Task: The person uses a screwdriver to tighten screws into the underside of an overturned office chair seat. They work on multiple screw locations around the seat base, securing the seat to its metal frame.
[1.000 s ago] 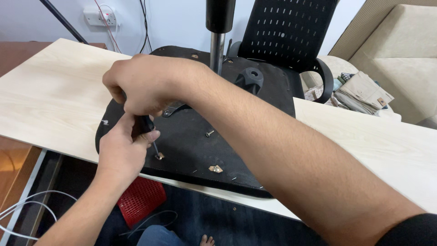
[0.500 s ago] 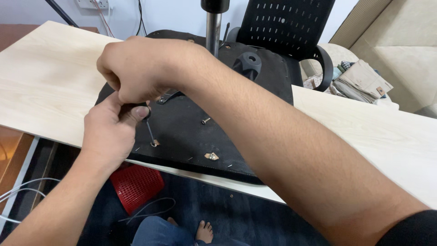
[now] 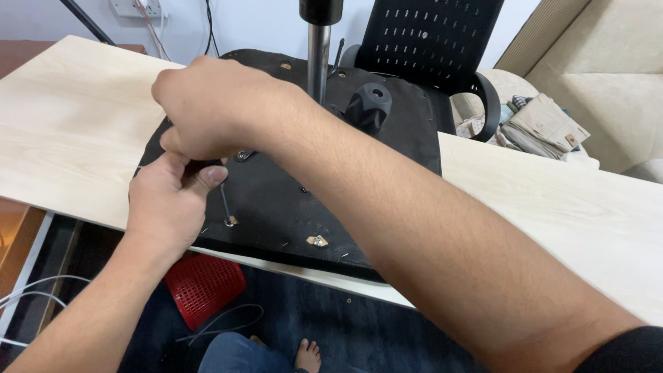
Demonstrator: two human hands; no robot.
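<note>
An upturned black chair seat lies on a light wooden table, its metal post standing upright. My left hand grips a thin metal tool whose tip sits in a screw hole near the seat's front edge. My right hand is closed in a fist just above the left hand, over the top of the tool. What the right fingers hold is hidden. A second screw fitting shows to the right on the seat's underside.
A black mesh chair back stands behind the table. A beige sofa with folded clothes is at the right. Below the table edge lie a red basket, white cables and my bare foot.
Both hands stay on the tool at the same screw hole. The right fist has shifted slightly over the left hand, and the view has tilted a little.
</note>
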